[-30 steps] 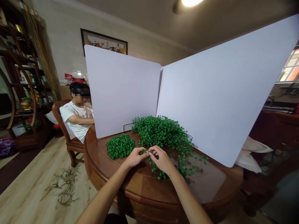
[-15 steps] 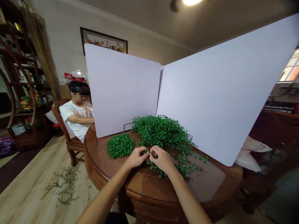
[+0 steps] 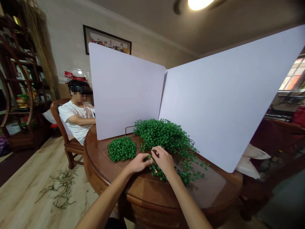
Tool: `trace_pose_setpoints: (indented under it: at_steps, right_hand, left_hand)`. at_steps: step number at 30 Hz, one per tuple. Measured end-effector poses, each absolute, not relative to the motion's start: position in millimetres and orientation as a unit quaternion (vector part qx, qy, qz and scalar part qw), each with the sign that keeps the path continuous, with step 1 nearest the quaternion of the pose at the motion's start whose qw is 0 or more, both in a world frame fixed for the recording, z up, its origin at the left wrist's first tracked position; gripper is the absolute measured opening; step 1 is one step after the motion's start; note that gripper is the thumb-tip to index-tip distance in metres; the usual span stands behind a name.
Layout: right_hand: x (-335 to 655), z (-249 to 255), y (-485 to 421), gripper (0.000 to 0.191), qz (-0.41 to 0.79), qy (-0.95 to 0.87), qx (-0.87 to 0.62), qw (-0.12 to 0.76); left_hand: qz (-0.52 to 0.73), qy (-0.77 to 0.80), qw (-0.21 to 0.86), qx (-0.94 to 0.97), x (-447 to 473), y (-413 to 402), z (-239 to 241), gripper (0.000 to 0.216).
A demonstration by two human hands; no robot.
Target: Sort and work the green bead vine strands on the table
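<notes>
My left hand is closed, thumb and forefinger pinching a small green sprig with little round heads. Close beside it, slightly higher, my right hand has its fingers curled in a pinch; what lies between those fingertips is too small to make out. Behind both hands rises a large heap of green sprigs with shiny round heads, whose loose strands trail beneath and to the right of my right hand. A smaller, denser green pile lies left of my left hand.
Two white panels stand upright behind the heap on the round wooden table, with a thin metal bracket at the base. Another person sits beyond the left panel. Bare stems are scattered on the floor.
My fingertips, nearly touching half a second ago, have drawn slightly apart, the right hand now a little above the left. The view has shifted slightly.
</notes>
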State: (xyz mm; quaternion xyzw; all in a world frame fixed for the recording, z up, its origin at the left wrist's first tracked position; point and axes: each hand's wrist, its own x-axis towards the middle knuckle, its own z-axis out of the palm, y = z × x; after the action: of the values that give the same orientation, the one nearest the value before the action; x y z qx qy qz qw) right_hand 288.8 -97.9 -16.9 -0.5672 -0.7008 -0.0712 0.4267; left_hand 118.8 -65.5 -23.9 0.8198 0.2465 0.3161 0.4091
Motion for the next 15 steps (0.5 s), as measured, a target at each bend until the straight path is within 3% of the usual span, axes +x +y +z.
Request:
trace_pose_setpoints:
  at_steps: [5, 9, 13, 15]
  right_hand:
    - [259, 0, -79, 0.021, -0.013, -0.695, -0.546, 0.468]
    - [234, 16, -51, 0.023, 0.131, -0.706, -0.498, 0.486]
    - [222, 23, -29, 0.038, 0.289, -0.701, -0.418, 0.5]
    - [225, 22, -26, 0.034, 0.333, -0.678, -0.392, 0.525]
  left_hand:
    - [0.298, 0.246, 0.415, 0.824, 119, -60, -30, 0.033]
    - [0.299, 0.247, 0.423, 0.819, 118, -64, -29, 0.035]
    - [0.312, 0.216, 0.456, 0.805, 117, -68, -25, 0.035]
    - [0.31, 0.221, 0.464, 0.799, 117, -68, -24, 0.037]
